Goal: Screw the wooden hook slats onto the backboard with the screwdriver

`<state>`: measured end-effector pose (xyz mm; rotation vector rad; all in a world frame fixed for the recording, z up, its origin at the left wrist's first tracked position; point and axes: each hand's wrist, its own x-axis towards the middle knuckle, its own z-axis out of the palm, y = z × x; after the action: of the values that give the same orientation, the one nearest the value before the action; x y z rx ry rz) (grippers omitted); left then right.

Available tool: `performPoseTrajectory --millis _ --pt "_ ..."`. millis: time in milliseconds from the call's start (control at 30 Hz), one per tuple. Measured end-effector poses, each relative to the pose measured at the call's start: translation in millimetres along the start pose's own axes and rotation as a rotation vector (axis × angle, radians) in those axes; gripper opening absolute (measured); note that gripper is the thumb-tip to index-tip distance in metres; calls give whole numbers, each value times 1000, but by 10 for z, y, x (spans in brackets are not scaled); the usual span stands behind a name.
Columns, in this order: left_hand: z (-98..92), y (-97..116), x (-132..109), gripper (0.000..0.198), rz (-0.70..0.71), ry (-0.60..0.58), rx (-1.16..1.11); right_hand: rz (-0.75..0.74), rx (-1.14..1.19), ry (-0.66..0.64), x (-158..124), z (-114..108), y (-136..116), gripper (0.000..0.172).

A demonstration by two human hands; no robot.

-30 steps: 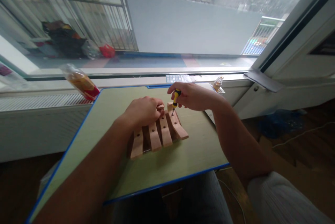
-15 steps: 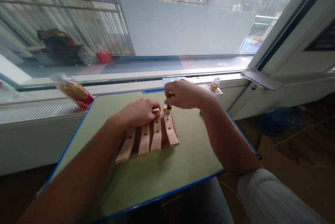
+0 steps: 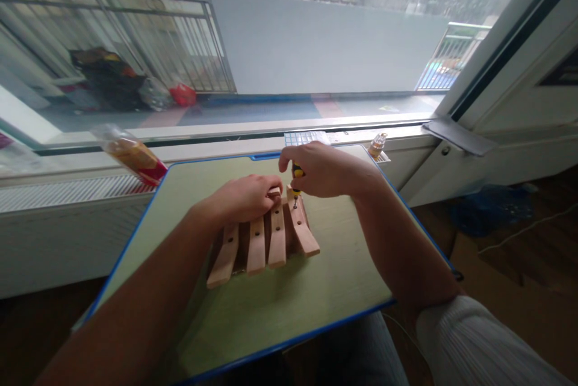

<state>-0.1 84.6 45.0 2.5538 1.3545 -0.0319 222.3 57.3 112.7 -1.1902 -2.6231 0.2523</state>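
Note:
A small wooden slatted piece (image 3: 277, 241), with several bent slats and dark holes along them, lies on the small table (image 3: 343, 265). My left hand (image 3: 246, 198) is closed over its far side, the fingers gripping the end of a slat; part of the piece is hidden under the palm. Above the rightmost slat, my right hand (image 3: 327, 169) holds a yellow-and-black screwdriver (image 3: 297, 176) upright between thumb and fingers. Its tip points down at the upper hole of that slat, where a small screw head seems to sit.
The table has a raised blue edge (image 3: 289, 341). Beyond it, a bag of bread (image 3: 135, 160) leans by the radiator (image 3: 85, 192) on the left. A small glass bottle (image 3: 377, 145) and a blue-and-white gridded box (image 3: 307, 138) stand near the window sill.
My right hand's fingers have shifted on the screwdriver handle, the index finger now reaching out further. My left hand keeps its grip. The whole view has moved slightly.

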Motion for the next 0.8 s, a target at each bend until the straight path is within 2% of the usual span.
performPoseTrajectory --millis 167,233,367,467,667,733,800 --pt "-2 5 -6 34 3 1 1 122 -92 34 35 64 -78 22" --pt "-3 6 -7 33 4 -6 -2 140 -87 22 27 78 -73 22" --pt "8 6 8 23 -16 -6 14 -27 37 -59 -36 44 17 39" --pt "13 9 17 19 -38 -3 21 -65 67 -113 -74 -10 53 40" --pt "6 14 7 24 -26 4 -7 40 -94 -19 -16 -8 -91 28" --pt "12 12 6 27 -18 11 -14 97 -136 -11 26 33 -142 21" --pt "20 7 8 29 -11 11 -2 159 -155 -12 51 64 -167 21"
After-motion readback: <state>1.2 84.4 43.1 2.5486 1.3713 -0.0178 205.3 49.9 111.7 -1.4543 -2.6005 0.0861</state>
